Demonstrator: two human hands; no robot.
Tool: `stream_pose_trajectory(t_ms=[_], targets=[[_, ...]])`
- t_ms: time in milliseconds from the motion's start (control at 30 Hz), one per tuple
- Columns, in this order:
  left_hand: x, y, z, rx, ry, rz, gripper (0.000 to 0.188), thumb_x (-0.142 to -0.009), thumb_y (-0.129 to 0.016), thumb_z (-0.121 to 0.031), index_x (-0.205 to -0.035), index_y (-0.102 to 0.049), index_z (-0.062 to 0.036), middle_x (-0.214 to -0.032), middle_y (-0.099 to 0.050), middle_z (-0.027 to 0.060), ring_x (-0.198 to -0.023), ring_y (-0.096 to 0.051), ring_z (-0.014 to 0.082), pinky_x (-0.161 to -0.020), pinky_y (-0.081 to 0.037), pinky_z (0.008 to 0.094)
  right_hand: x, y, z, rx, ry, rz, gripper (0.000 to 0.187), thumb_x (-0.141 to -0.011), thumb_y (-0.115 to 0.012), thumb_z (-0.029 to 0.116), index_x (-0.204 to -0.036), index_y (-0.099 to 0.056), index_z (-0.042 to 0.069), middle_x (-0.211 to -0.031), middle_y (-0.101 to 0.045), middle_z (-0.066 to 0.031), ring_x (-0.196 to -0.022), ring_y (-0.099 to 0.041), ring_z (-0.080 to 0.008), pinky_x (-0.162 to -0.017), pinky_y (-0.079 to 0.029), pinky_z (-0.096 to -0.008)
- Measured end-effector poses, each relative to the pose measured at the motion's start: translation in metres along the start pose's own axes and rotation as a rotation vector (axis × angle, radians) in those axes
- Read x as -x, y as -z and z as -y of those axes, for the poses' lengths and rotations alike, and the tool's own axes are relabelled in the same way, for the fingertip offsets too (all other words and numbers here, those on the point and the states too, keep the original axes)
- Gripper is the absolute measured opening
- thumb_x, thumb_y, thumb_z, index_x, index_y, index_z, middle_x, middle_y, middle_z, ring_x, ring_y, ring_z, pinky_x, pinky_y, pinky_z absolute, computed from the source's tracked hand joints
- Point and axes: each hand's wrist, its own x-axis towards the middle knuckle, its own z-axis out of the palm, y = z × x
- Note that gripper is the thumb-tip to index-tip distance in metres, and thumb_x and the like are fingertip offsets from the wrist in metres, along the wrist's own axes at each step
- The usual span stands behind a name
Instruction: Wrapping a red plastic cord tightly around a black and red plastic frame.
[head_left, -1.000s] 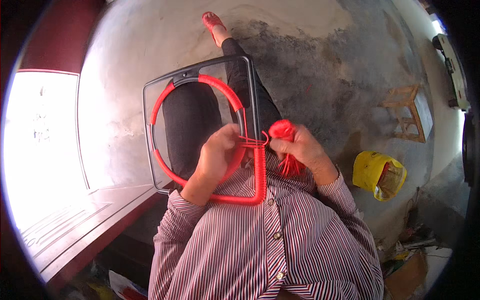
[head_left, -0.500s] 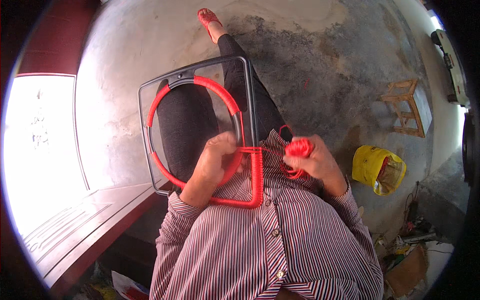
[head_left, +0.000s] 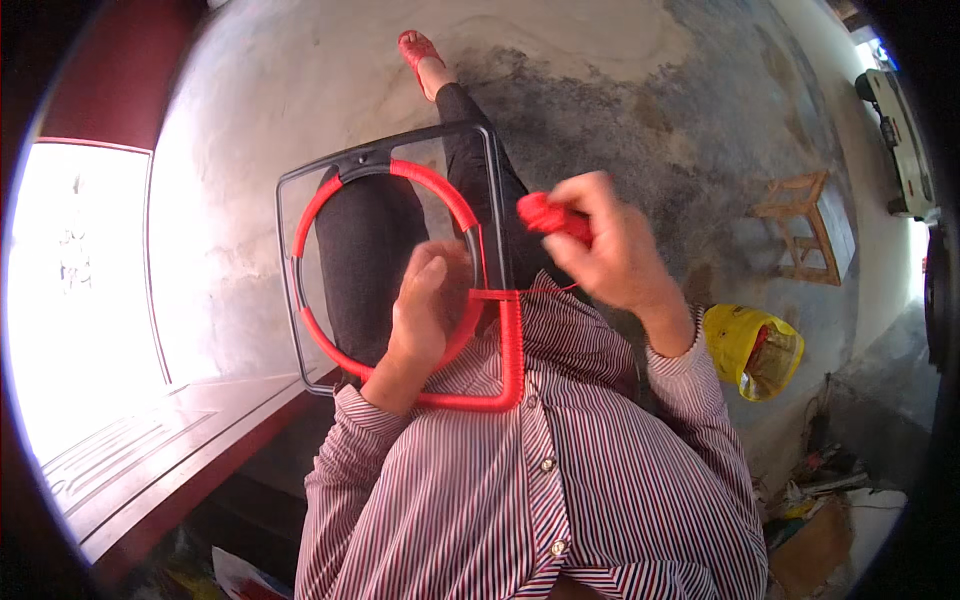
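A black frame (head_left: 500,190) with a round ring inside rests on my lap. Red cord (head_left: 512,350) is wound tightly over its near right corner and bottom bar, and red wrapping (head_left: 430,180) covers parts of the ring. My left hand (head_left: 425,300) is at the ring's right side, fingers raised and slightly blurred, thumb apart; it appears open. My right hand (head_left: 615,240) is raised right of the frame, closed around a bundle of red cord (head_left: 550,215). A thin strand runs from the bundle to loops at the frame's right bar.
A yellow bag (head_left: 750,350) with red material inside stands on the floor to the right. Beyond it is a wooden stool (head_left: 805,230). Cardboard and clutter (head_left: 830,540) lie at the lower right. A panelled board (head_left: 180,440) lies along the left.
My right hand has moved up and slightly left with the cord bundle and turned over. The fingers of my left hand have lifted from the cord loops. The frame has barely shifted.
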Motion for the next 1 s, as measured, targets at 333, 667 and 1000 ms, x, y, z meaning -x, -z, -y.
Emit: stream_pose_trajectory(t_ms=[333, 667, 1000], targets=[[-0.011, 0.020, 0.014, -0.176, -0.004, -0.112, 0.041, -0.071, -0.046, 0.005, -0.111, -0.053, 0.0008, -0.095, -0.062, 0.0088, -0.076, -0.063, 0.0172, -0.063, -0.053, 0.0275, 0.007, -0.037, -0.016, 0.301, 0.310, -0.198, 0.032, -0.063, -0.077, 0.019, -0.087, -0.059, 0.009, -0.108, -0.055, -0.0063, -0.102, -0.054, -0.0263, -0.084, -0.043, -0.0424], [0.001, -0.006, -0.004, -0.197, 0.123, -0.062, 0.022, -0.078, -0.045, 0.004, -0.094, -0.059, 0.0009, -0.076, -0.064, 0.0082, -0.055, -0.061, 0.0160, -0.048, -0.051, 0.0261, 0.031, -0.053, -0.029, 0.006, 0.135, -0.017, 0.028, -0.071, -0.074, 0.019, -0.091, -0.065, 0.001, -0.106, -0.057, -0.0116, -0.100, -0.056, -0.0282, -0.086, -0.046, -0.0401], [-0.009, 0.007, 0.001, 0.037, 0.249, -0.009, 0.022, -0.085, -0.047, 0.003, -0.106, -0.054, 0.0035, -0.097, -0.063, 0.0114, -0.083, -0.064, 0.0196, -0.078, -0.052, 0.0293, 0.064, 0.051, -0.070, -1.475, 0.400, 0.287, 0.033, -0.083, -0.062, 0.038, -0.080, -0.059, 0.005, -0.105, -0.054, -0.0122, -0.080, -0.052, -0.0265, -0.080, -0.045, -0.0479]])
